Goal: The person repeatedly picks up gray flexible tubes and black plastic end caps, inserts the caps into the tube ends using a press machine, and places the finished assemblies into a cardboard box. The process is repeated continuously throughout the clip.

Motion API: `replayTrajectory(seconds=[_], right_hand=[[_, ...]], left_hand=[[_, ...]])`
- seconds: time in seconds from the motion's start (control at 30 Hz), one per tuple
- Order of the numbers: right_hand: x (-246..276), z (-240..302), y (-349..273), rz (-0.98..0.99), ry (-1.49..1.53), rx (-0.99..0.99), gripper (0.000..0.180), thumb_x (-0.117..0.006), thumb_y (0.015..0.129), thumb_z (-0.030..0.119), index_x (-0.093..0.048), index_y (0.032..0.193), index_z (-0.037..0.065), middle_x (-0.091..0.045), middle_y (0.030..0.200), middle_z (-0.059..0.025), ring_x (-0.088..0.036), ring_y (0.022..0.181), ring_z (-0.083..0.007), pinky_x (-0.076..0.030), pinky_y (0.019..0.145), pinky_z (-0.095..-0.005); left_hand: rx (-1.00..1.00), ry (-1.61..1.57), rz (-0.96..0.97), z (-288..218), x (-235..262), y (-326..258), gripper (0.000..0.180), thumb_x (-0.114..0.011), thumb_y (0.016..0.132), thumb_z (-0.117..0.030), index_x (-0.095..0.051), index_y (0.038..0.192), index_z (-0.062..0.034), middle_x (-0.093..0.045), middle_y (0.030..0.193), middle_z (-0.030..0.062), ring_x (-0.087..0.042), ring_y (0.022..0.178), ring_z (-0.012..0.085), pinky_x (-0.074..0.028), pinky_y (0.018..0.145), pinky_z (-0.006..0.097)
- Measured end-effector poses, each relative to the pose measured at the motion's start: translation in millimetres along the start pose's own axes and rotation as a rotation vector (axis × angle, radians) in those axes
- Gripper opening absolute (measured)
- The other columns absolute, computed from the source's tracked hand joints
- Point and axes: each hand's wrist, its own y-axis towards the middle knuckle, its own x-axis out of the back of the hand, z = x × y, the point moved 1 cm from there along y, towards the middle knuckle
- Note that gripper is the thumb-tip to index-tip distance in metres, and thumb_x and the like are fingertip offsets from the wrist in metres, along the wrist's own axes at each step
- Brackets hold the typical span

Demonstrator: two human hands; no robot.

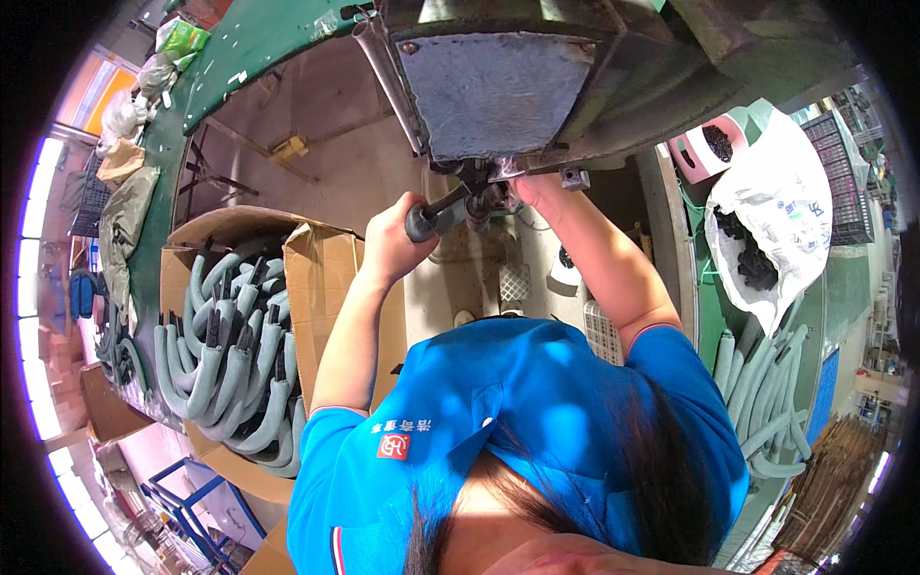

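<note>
Machine point(494, 96) ahead, tubes point(204, 381) in box point(324, 287) left

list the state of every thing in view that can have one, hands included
Left hand: closed around the grey-ended rod
Right hand: at the machine's underside, fingers mostly hidden
Grey-ended rod: slanted, gripped
Machine: running or stopped, cannot tell
Cardboard box: open, full of curved grey tubes
White sack: open, black pieces inside
Pink container: open, holding small black parts
</note>
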Motion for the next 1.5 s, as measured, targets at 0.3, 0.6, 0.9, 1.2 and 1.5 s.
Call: replayTrajectory(seconds=[0.3, 0.6, 0.9, 1.2, 1.5], right_hand=[[-11, 13, -14, -0.155, -0.175, -0.106, 0.026, -0.055, 0.089, 0.009, -0.052, 0.115, 0.004, -0.057, 0.110, -0.0081, -0.055, 0.094, -0.0179, -0.047, 0.078, -0.0322], [83, -90, 49, -0.128, -0.607, -0.112, 0.032, -0.053, 0.092, 0.023, -0.050, 0.118, 0.003, -0.054, 0.113, -0.0089, -0.052, 0.093, -0.0170, -0.045, 0.076, -0.0325], [62, -88, 41, -0.232, -0.641, -0.043, 0.042, -0.055, 0.090, 0.020, -0.047, 0.127, 0.001, -0.051, 0.125, -0.0078, -0.047, 0.106, -0.0195, -0.040, 0.092, -0.0324], [106, -116, 52, -0.076, -0.669, 0.113, 0.047, -0.059, 0.087, 0.022, -0.047, 0.127, 0.000, -0.049, 0.130, -0.0107, -0.047, 0.113, -0.0220, -0.039, 0.096, -0.0343], [88, -79, 47, -0.094, -0.629, 0.043, 0.030, -0.049, 0.091, 0.017, -0.051, 0.116, 0.000, -0.053, 0.114, -0.0148, -0.049, 0.105, -0.0251, -0.039, 0.090, -0.0380]], left_hand=[[-0.036, 0.148, 0.030, -14, 6, 8, 0.036, -0.070, 0.060, -0.010, -0.056, 0.094, -0.0071, -0.063, 0.076, 0.0156, -0.063, 0.074, 0.0348, -0.051, 0.066, 0.039], [0.090, 0.014, 0.124, 15, -11, 10, 0.035, -0.069, 0.061, -0.013, -0.057, 0.093, -0.0073, -0.064, 0.077, 0.0168, -0.064, 0.075, 0.0345, -0.051, 0.068, 0.040], [0.144, 0.459, 0.245, -1, -11, 28, 0.034, -0.069, 0.063, -0.022, -0.056, 0.091, -0.0085, -0.063, 0.072, 0.0182, -0.063, 0.073, 0.0370, -0.049, 0.065, 0.044], [-0.045, 0.467, 0.182, -36, -41, 45, 0.031, -0.065, 0.069, -0.020, -0.062, 0.096, -0.0037, -0.063, 0.095, 0.0197, -0.061, 0.087, 0.0367, -0.050, 0.072, 0.044], [-0.067, 0.390, 0.219, 15, -5, 22, 0.048, -0.070, 0.063, -0.018, -0.053, 0.107, -0.0113, -0.064, 0.085, 0.0166, -0.062, 0.079, 0.0371, -0.050, 0.068, 0.044]])
